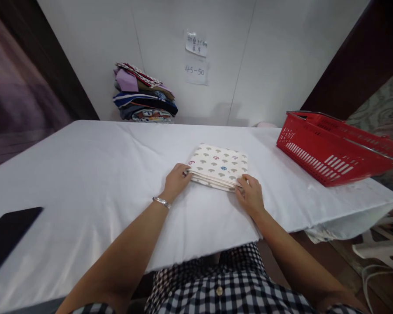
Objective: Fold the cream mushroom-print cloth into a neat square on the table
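You are reaching both arms forward over the near edge of the counter (85, 174), forearms bare, elbows low by your checked shirt (222, 292). Your left hand (177, 179) is lying knuckles up, wrist straight, with a silver bracelet (161, 202) sitting just behind it; its fingers (186, 171) are curling onto the left near corner of the folded cloth (219, 165), the tips tucked at the edge of the layers, pinching them. Your right hand (251, 195) is angling in from the right, its fingers bent and gripping the right near corner of the same cloth, thumb on top. Whether the tips are going under the bottom layer, you cannot tell from here.

The folded cloth is lying flat at the middle of the counter, cream with small grey, red and blue shapes, folded into a rectangle with several layers showing along its near edge.

The counter is wearing a white sheet hanging over the front. A red basket (334, 152) is sitting at the right end, well apart from the cloth, tilted a little. A dark flat thing (9, 235) is lying at the left near edge. A stack of folded clothes (144, 93) is resting at the far side against the white wall, with two paper notes (196, 56) stuck beside it.
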`<state>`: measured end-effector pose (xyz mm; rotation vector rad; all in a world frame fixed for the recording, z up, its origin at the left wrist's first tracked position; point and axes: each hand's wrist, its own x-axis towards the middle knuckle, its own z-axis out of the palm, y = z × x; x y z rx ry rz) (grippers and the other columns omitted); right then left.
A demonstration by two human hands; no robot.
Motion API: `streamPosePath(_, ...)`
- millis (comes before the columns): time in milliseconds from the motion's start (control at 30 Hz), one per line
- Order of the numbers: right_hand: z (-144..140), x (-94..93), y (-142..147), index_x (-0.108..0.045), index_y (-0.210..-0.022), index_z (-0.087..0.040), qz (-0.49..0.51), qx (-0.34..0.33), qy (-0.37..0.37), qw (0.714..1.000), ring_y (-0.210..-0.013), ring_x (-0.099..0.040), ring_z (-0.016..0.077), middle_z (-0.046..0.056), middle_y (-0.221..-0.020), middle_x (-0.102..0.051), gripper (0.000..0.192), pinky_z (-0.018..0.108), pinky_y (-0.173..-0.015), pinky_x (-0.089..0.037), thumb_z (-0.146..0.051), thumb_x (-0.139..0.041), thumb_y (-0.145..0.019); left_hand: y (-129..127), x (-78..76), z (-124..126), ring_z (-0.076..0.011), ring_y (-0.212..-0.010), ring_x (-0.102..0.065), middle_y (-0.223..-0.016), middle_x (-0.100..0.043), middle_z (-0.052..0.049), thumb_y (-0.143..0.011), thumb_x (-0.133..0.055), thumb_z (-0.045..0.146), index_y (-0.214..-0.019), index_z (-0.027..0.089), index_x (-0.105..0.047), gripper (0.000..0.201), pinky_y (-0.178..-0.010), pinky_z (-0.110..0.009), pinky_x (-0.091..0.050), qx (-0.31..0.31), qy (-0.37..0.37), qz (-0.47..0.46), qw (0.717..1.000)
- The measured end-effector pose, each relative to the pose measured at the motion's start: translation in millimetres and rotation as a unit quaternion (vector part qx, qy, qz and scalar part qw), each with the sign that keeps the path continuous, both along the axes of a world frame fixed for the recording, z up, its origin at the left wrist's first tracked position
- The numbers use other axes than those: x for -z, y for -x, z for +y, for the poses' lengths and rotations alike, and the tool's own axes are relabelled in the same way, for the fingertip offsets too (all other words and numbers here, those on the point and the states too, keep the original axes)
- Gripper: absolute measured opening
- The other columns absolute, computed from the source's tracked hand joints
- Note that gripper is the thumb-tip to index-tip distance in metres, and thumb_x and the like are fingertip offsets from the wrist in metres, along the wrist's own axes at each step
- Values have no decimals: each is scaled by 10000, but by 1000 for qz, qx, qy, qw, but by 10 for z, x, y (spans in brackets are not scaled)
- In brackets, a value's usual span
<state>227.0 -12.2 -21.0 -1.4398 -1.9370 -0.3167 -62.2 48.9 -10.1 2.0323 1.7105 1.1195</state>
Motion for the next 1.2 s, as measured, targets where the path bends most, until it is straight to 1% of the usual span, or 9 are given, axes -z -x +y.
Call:
streamPosePath(133, 10, -22, 40, -609, -1073, -194, -24, -1, 12, 1000, -1127, -466, 280, 118, -1234, -531, 278, 416, -893, -391, -340, -555, -842, -62, -3, 28, -138, -773, -587, -1037, -596, -4, -795, -539, 273, -962, 226, -600, 184, -723, -265, -453, -33, 6, 28, 999)
streamPosePath(333, 60, -11, 67, -606, -1069, -201, -37, 3, 20, 999, -1123, -465, 265, 109, -1223, -550, 256, 396, -890, -363, -345, -533, -870, -48, -40, 22, -137, -784, -581, -994, -606, 11, -839, -494, 303, -911, 233, -584, 135, -682, -260, -417, -38, 18, 38, 998)
streamPosePath(500, 62, -28, 69, -591, -1088, -201, -54, -17, 29, 998, -1131, -461, 254, 103, -1213, -557, 249, 383, -884, -360, -306, -526, -871, -44, -77, 17, -139, -767, -572, -946, -618, 19, -840, -482, 293, -863, 235, -593, 126, -651, -265, -389, -55, 38, 45, 997)
streamPosePath(667, 54, -41, 62, -573, -1115, -200, -51, -30, 31, 998, -1149, -451, 265, 109, -1232, -542, 273, 393, -899, -367, -301, -520, -868, -42, -81, 24, -141, -778, -566, -945, -618, 16, -844, -468, 287, -831, 232, -591, 135, -650, -266, -379, -54, 38, 52, 996)
streamPosePath(800, 76, -28, 58, -567, -1131, -197, -51, -45, 37, 997, -1157, -446, 265, 109, -1232, -540, 276, 390, -898, -384, -287, -488, -882, -35, -77, 26, -147, -781, -570, -945, -619, 8, -846, -465, 294, -849, 230, -591, 142, -649, -266, -380, -55, 41, 61, 996)
streamPosePath(900, 106, -31, 66, -564, -1144, -193, -57, -45, 35, 997, -1159, -443, 267, 111, -1235, -540, 290, 394, -897, -388, -298, -492, -884, -31, -73, 24, -149, -780, -574, -958, -617, 2, -847, -461, 299, -868, 227, -588, 147, -656, -265, -388, -46, 35, 68, 996)
streamPosePath(1100, 188, -35, 47, -583, -1130, -194, -42, -38, 28, 998, -1098, -485, 249, 94, -1178, -587, 266, 386, -880, -401, -250, -443, -911, -28, -67, 24, -148, -787, -583, -971, -619, 5, -845, -464, 308, -900, 232, -580, 149, -665, -264, -399, -46, 35, 78, 995)
streamPosePath(1200, 201, -26, 23, -584, -1137, -191, -39, -49, 27, 998, -1094, -486, 248, 96, -1171, -590, 276, 386, -881, -406, -238, -430, -913, -25, -75, 22, -154, -800, -582, -971, -618, 1, -850, -452, 309, -891, 232, -580, 154, -665, -266, -398, -43, 37, 83, 995)
